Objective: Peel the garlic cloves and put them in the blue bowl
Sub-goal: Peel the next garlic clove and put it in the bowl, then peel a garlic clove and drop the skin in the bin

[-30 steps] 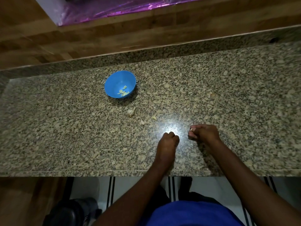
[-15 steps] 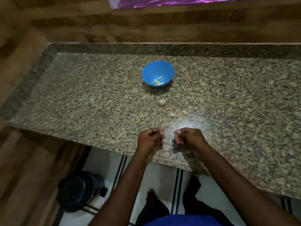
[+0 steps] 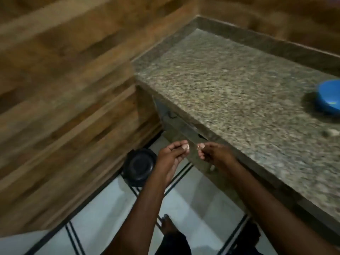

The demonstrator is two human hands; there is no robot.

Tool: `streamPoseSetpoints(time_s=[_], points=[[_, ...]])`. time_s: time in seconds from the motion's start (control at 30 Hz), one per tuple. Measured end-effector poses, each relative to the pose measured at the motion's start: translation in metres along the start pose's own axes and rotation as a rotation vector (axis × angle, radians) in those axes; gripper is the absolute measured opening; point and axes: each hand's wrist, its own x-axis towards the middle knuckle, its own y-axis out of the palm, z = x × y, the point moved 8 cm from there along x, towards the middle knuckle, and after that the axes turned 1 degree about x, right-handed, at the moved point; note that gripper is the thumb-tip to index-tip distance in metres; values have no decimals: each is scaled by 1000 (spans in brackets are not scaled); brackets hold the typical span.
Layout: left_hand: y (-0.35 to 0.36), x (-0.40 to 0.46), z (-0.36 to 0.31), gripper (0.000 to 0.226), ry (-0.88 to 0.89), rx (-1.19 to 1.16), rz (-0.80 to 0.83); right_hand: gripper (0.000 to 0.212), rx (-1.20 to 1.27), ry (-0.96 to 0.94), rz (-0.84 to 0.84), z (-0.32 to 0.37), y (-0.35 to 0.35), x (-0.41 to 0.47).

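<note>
Wood-plank walls [image 3: 64, 85] met a speckled granite tabletop [image 3: 230, 92]; a black bin [image 3: 139, 165] stood on the pale tiled floor [image 3: 103, 218].

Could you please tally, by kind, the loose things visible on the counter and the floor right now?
Blue bowl, on the counter: 1
Pale garlic piece, on the counter near the bowl, too blurred to tell peeled or not: 1
Black bin, on the floor: 1
Total: 3

Both forearms are bare, with no sleeves, watch or rings visible on the left hand [image 3: 170, 155] or right hand [image 3: 214, 153]. Dark trousers [image 3: 174, 242]; bare foot [image 3: 168, 224].
</note>
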Motion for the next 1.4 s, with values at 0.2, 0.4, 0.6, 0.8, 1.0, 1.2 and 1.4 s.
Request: streamPoseSetpoints(time_s=[0.2, 0.4, 0.6, 0.8, 1.0, 1.2, 1.4], points=[[-156, -6, -65, 18, 8, -92, -197, 10, -77, 72, 139, -55, 161, 33], [-264, 4, -75, 20, -4, -165, -338, 10, -233, 198, 210, -111, 254, 63], [-347, 32, -48, 17, -64, -202, -451, 5, -358, 334, 133, -175, 292, 118], [-420, 103, 13, 17, -213, -123, -541, 11, -599, 356, -70, -254, 294, 220], [-490, 195, 94, 23, -316, -24, -592, 24, -731, 414, -55, -342, 287, 324], [-548, 268, 137, 20, -280, 352, -714, 68, -698, 535, -12, -414, 283, 397], [-539, 286, 105, 10, 18, 1045, -780, 51, -1383, 186, 64, -408, 283, 429]])
